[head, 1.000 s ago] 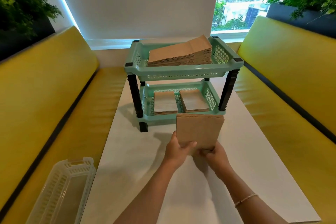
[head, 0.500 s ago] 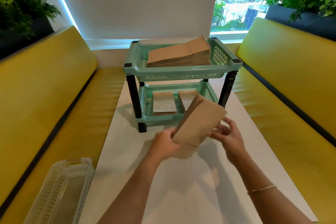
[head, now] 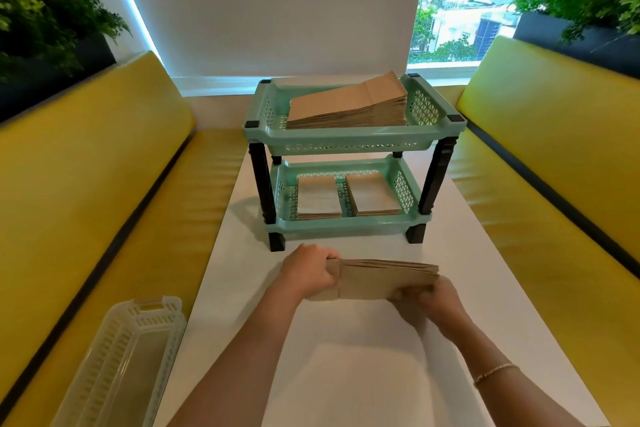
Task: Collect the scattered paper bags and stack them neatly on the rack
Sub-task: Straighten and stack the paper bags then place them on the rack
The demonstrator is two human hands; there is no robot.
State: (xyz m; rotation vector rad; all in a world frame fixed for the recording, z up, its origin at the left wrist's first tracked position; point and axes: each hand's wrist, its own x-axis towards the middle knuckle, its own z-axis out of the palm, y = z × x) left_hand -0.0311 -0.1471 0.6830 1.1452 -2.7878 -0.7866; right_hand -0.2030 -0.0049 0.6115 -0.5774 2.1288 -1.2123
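A bundle of brown paper bags [head: 381,279] stands on its long edge on the white table [head: 346,374], in front of the rack. My left hand [head: 308,272] grips its left end and my right hand [head: 433,298] grips its right end. The mint green two-tier rack [head: 349,146] stands further back on the table. Its top tray carries a tall slanted stack of bags [head: 349,106]. On the lower tray lie two smaller stacks of bags [head: 318,198] [head: 372,194], side by side.
Yellow benches [head: 86,184] [head: 554,166] run along both sides of the table. A clear plastic basket [head: 121,364] lies on the left bench near me. Planters with ferns [head: 588,10] sit behind the backrests. A window and white blind lie beyond the rack.
The bundle was held upright by its lower edge, then tilted in my left hand alone. Now it lies lengthwise on its edge on the table, gripped at both ends.
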